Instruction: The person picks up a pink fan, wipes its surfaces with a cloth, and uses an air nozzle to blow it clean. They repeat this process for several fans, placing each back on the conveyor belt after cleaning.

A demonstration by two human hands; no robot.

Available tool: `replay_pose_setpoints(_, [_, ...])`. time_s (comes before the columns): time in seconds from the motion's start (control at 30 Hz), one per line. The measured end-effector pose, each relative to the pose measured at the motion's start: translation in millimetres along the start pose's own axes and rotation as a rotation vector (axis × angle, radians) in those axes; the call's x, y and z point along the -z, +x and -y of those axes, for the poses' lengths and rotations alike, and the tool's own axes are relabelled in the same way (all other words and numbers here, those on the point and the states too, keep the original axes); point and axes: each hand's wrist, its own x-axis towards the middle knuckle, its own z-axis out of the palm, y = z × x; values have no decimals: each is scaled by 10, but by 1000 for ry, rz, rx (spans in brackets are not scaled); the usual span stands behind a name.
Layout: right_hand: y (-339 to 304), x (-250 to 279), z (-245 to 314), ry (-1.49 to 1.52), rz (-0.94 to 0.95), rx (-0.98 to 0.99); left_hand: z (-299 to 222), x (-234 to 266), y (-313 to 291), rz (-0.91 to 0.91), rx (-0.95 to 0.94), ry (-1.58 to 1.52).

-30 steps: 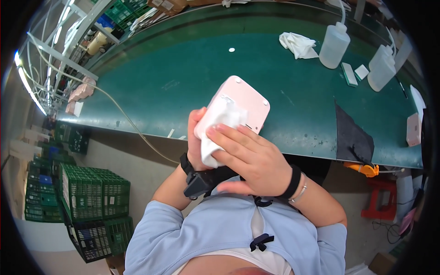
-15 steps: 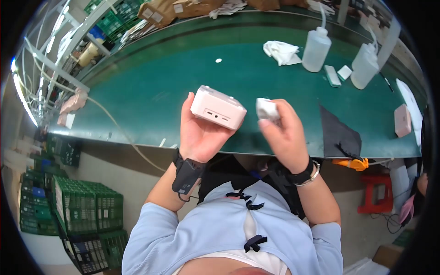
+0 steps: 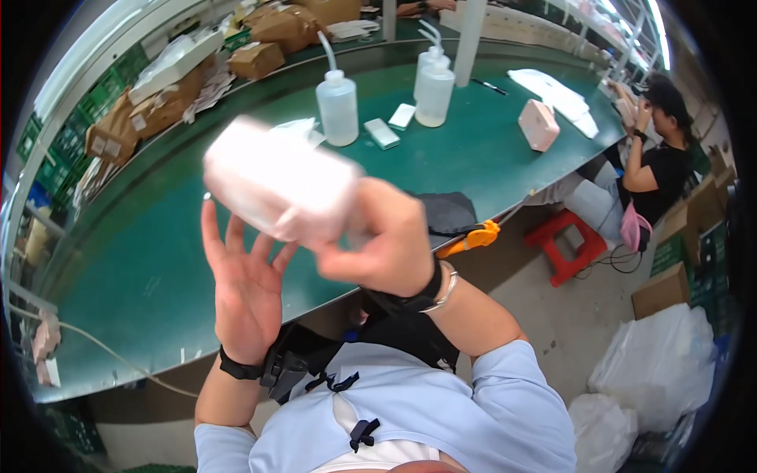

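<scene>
A pale pink box-shaped device (image 3: pixel 280 177) with rounded corners is tilted above the green table, blurred by motion. My right hand (image 3: pixel 382 236) grips its right end, fingers partly hidden behind it. Whether a white cloth is also in that hand cannot be made out. My left hand (image 3: pixel 248 292) is open just below the device, palm up with fingers spread, and appears apart from it. A white cloth (image 3: pixel 298 130) lies on the table behind the device, partly covered by it.
Squeeze bottles (image 3: pixel 337 110) and two small white-and-green blocks (image 3: pixel 382 134) stand further back. Another pink device (image 3: pixel 538 124) sits to the right. Near the front edge are a dark cloth (image 3: pixel 441 213) and an orange-handled tool (image 3: pixel 475 236). A person (image 3: pixel 661 158) sits at right beside a red stool (image 3: pixel 568 248).
The device has passed from my left hand to my right and been lifted. My left hand has let go and spread. The view has turned right, bringing a seated person into sight.
</scene>
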Motion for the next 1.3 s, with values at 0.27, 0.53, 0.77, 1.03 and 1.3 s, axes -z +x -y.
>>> replay_pose_setpoints(0.27, [-62, 1776, -7, 763, -592, -409, 58, 177, 429, 616, 127, 184])
replay_pose_setpoints(0.53, [-544, 3420, -1347, 1199, -352, -1064, 183, 760, 249, 145, 363, 319])
replay_pose_setpoints(0.77, [-381, 2941, -2413, 1613, -723, -1196, -7, 1070, 62, -116, 346, 319])
replay_pose_setpoints(1.03, [-250, 3327, -3085, 2159, -925, -996, -264, 1237, -81, -280, 319, 386])
replay_pose_setpoints(1.3, [-636, 3129, -2046, 1497, -477, -740, -347, 1496, -85, -342, 276, 327])
